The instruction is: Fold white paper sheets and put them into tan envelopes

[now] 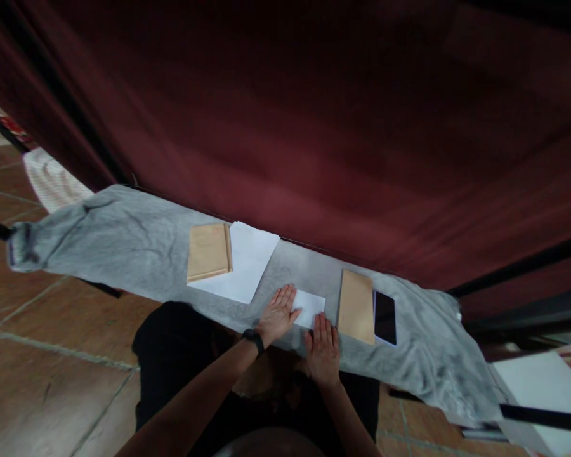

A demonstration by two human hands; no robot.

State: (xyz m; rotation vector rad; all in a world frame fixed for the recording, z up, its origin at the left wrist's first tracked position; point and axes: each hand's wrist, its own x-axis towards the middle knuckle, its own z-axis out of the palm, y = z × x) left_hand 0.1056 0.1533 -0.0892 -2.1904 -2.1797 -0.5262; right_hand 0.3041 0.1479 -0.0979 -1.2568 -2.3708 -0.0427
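Observation:
A small white sheet of paper (309, 304) lies on the grey cloth in front of me. My left hand (278, 313) rests flat over its left edge, fingers stretched out and pointing away from me. Across the paper's lower right corner lies my right hand (323, 348), also flat with its fingers extended. Neither hand grips anything. To the right of the right hand is a brown envelope (356, 307). Left of my hands, larger white sheets (249, 260) lie partly under a stack of brown envelopes (208, 251).
A phone (385, 318) with a dark screen lies beside the single envelope. The grey cloth (124, 247) covers a narrow bench. A dark red curtain (285, 139) hangs right behind its far edge. Black bars (542, 416) stick out at the sides above a tiled floor (52, 355).

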